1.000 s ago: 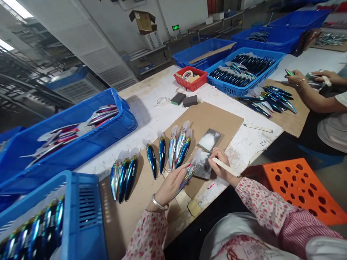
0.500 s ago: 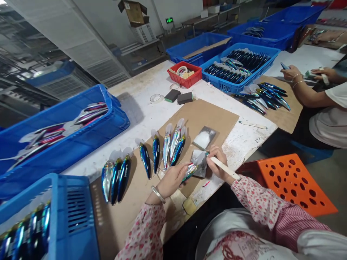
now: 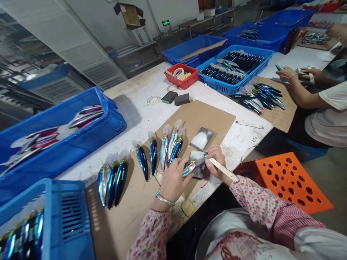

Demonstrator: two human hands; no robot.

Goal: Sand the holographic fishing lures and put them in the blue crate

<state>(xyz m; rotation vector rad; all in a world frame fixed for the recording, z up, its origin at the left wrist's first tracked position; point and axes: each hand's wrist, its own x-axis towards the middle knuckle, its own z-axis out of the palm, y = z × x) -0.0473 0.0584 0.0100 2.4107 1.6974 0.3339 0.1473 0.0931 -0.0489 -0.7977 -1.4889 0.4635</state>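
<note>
Right of the right hand (image 3: 216,162) and lower, an orange panel (image 3: 306,181) full of holes. Well beyond the left hand (image 3: 173,180), a red basket (image 3: 187,83), partly filled; much farther past that hand, a lit green sign (image 3: 166,22) and an open cardboard box (image 3: 130,16). Well right of both hands, a co-worker (image 3: 326,112) in white.

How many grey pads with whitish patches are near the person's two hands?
2. The farther pad lies beyond the right hand on the cardboard; the nearer pad is partly hidden by the held lure. Any pad underneath would be hidden.
</note>
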